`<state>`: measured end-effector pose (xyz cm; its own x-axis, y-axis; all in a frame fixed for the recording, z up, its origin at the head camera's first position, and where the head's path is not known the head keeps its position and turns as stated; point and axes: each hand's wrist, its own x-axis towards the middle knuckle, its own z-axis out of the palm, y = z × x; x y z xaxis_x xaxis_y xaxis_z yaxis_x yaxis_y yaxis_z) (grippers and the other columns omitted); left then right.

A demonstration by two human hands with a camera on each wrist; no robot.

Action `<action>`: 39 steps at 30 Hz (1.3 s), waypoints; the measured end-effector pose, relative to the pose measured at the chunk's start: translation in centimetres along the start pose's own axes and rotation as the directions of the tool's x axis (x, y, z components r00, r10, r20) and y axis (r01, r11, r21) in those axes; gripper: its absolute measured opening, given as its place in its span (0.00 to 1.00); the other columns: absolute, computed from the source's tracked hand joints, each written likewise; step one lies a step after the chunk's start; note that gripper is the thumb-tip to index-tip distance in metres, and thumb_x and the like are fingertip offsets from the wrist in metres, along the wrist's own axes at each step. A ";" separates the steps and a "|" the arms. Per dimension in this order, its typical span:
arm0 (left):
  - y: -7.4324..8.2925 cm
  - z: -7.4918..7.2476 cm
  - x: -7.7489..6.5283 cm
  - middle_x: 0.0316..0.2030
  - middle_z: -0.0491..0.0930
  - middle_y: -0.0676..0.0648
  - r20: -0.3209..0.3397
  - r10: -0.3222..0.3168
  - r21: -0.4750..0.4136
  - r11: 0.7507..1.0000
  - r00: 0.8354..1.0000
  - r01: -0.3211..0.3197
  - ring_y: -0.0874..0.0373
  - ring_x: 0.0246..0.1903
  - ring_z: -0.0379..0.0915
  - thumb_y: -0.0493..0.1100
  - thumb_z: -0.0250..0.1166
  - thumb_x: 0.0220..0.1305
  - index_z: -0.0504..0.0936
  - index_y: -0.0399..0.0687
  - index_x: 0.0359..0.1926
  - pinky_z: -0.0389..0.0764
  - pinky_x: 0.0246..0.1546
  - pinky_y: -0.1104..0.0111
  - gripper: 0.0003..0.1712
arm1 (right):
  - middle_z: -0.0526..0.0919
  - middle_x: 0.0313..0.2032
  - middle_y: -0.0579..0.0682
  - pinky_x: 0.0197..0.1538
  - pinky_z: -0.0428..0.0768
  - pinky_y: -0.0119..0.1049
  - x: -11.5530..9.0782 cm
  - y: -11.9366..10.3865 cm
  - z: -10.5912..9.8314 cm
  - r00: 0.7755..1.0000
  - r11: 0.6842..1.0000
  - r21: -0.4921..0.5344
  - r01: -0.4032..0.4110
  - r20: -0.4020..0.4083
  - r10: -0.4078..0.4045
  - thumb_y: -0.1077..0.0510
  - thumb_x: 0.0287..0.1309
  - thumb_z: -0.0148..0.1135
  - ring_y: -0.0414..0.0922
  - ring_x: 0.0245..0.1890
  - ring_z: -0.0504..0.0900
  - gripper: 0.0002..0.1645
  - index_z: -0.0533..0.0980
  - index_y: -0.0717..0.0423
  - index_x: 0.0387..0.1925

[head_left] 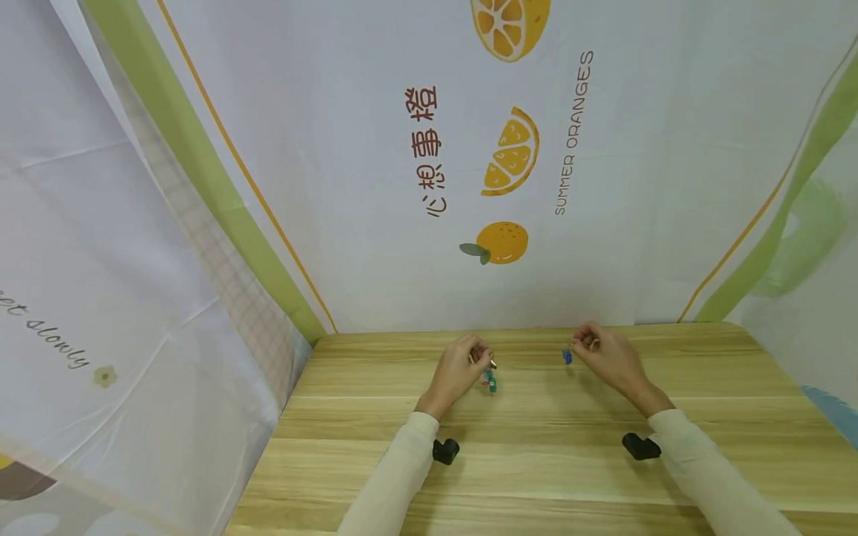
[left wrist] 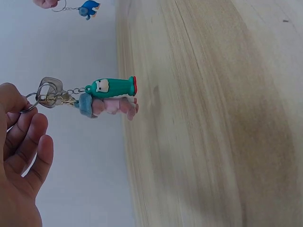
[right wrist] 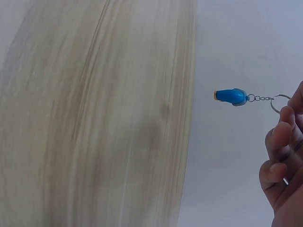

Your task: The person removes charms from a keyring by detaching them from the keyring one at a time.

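Note:
My left hand (head_left: 460,370) pinches the metal ring of a bunch of keychains near the back of the table. From it dangle a green figure keychain (left wrist: 111,87) with a white face and red base, and a pink figure keychain (left wrist: 113,106) with a blue hat. A clear tag (left wrist: 51,85) hangs at the ring too. To the right, my right hand (head_left: 611,362) holds a thin split ring (right wrist: 279,103) between thumb and finger. Below that ring a blue figure keychain (right wrist: 231,96) hangs on a short chain, apart from the left bunch.
Both hands are above a wood-grain table (head_left: 536,476). Behind it hangs a white cloth (head_left: 375,283) printed with oranges and lettering. Another cloth (head_left: 134,298) drapes down the left side. A black wrist mount (head_left: 641,447) sticks out beside the right sleeve, another (head_left: 445,451) beside the left.

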<state>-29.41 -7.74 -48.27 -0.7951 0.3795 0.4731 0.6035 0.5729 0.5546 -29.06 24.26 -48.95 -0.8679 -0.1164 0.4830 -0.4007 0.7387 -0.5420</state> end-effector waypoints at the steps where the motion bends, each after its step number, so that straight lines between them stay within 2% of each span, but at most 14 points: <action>1: 0.0 0.0 0.0 0.36 0.86 0.49 0.000 0.000 0.003 1.000 1.000 0.000 0.64 0.33 0.79 0.39 0.64 0.78 0.88 0.42 0.46 0.82 0.36 0.75 0.07 | 0.85 0.31 0.48 0.30 0.75 0.31 0.0 0.1 -0.1 1.000 1.000 -0.001 -0.004 0.001 0.004 0.61 0.68 0.64 0.39 0.29 0.80 0.03 0.82 0.56 0.40; 8: 0.0 -0.1 0.1 0.35 0.86 0.49 -0.005 -0.008 0.009 1.000 1.000 0.008 0.63 0.33 0.79 0.38 0.65 0.77 0.88 0.42 0.45 0.81 0.36 0.76 0.07 | 0.86 0.31 0.48 0.30 0.76 0.31 -0.3 0.7 -0.6 1.000 1.000 -0.015 0.004 -0.010 -0.004 0.60 0.68 0.65 0.38 0.29 0.80 0.05 0.83 0.58 0.41; 15: -0.1 -0.1 0.2 0.35 0.86 0.49 -0.004 -0.001 0.015 1.000 1.000 0.001 0.63 0.33 0.79 0.38 0.65 0.77 0.88 0.41 0.45 0.80 0.35 0.76 0.06 | 0.86 0.32 0.48 0.30 0.75 0.30 -0.5 1.4 -1.1 1.000 0.999 -0.021 -0.024 -0.003 0.024 0.58 0.69 0.64 0.36 0.29 0.80 0.07 0.83 0.58 0.42; 26: -0.2 -0.1 0.2 0.35 0.86 0.49 -0.007 -0.001 0.014 1.000 1.000 0.001 0.63 0.33 0.79 0.38 0.65 0.77 0.88 0.43 0.45 0.81 0.35 0.76 0.06 | 0.86 0.33 0.49 0.34 0.77 0.32 -1.0 2.9 -1.3 0.997 0.996 -0.037 -0.080 0.013 0.080 0.57 0.69 0.63 0.47 0.35 0.85 0.08 0.83 0.58 0.43; 31: -0.1 -0.1 0.2 0.35 0.86 0.49 -0.015 0.020 0.010 1.000 1.000 -0.020 0.63 0.33 0.79 0.38 0.65 0.77 0.88 0.41 0.45 0.81 0.35 0.76 0.06 | 0.86 0.34 0.50 0.33 0.76 0.32 -1.1 3.6 -1.3 0.994 0.994 -0.035 -0.105 0.024 0.106 0.56 0.70 0.63 0.46 0.35 0.85 0.09 0.83 0.58 0.44; 39: -0.2 0.1 0.2 0.35 0.86 0.49 -0.018 0.024 0.010 1.000 1.000 -0.024 0.64 0.32 0.79 0.37 0.65 0.76 0.88 0.44 0.44 0.80 0.34 0.77 0.05 | 0.86 0.34 0.51 0.30 0.75 0.32 -1.7 4.5 -1.2 0.993 0.993 -0.035 -0.114 0.036 0.115 0.56 0.71 0.65 0.45 0.33 0.84 0.08 0.82 0.58 0.42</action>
<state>-29.72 -7.73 -48.31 -0.7793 0.3798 0.4984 0.6214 0.5712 0.5364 -29.02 28.52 -51.40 -0.9183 -0.0543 0.3922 -0.2887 0.7699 -0.5692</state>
